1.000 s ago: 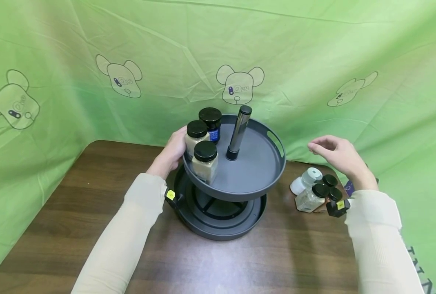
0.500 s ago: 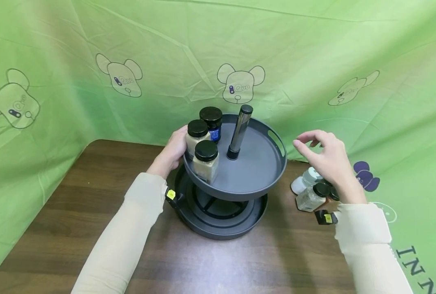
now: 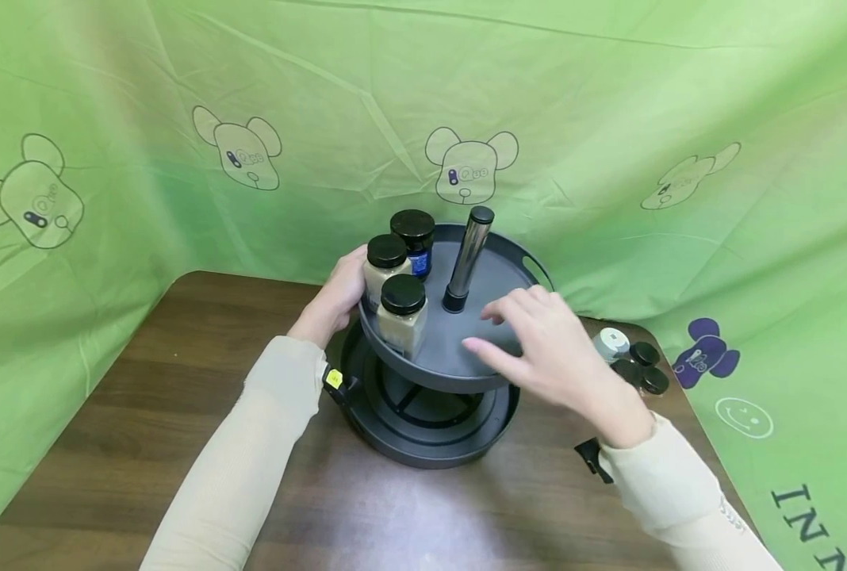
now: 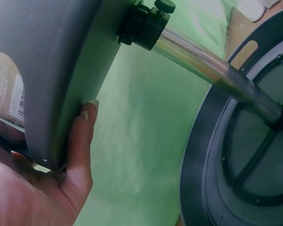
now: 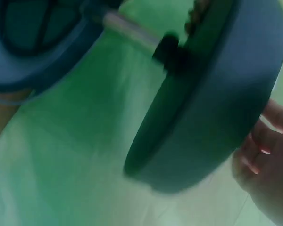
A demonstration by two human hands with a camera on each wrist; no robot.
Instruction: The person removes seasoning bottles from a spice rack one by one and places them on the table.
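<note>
A grey two-tier round tray stand stands mid-table in the head view, with an upper tray (image 3: 459,349), a metal post (image 3: 468,258) and a lower tray (image 3: 431,456). My left hand (image 3: 339,293) grips the upper tray's left rim, fingers curled against its underside in the left wrist view. By that hand stand two jars of pale contents with black lids, a front jar (image 3: 402,327) and a rear jar (image 3: 384,274), plus a dark jar (image 3: 418,258) with a blue label. Over the tray's right side hovers my right hand (image 3: 548,349), thumb and fingers apart, holding nothing.
Right of the stand, partly behind my right forearm, is a group of jars: one with a white lid (image 3: 612,341), others with black lids (image 3: 643,354). Green printed cloth (image 3: 352,103) hangs around the wooden table (image 3: 202,381).
My right hand has come left and down from above the jars at the right to over the upper tray. My left hand, the stand and the jars on it stay about where they were.
</note>
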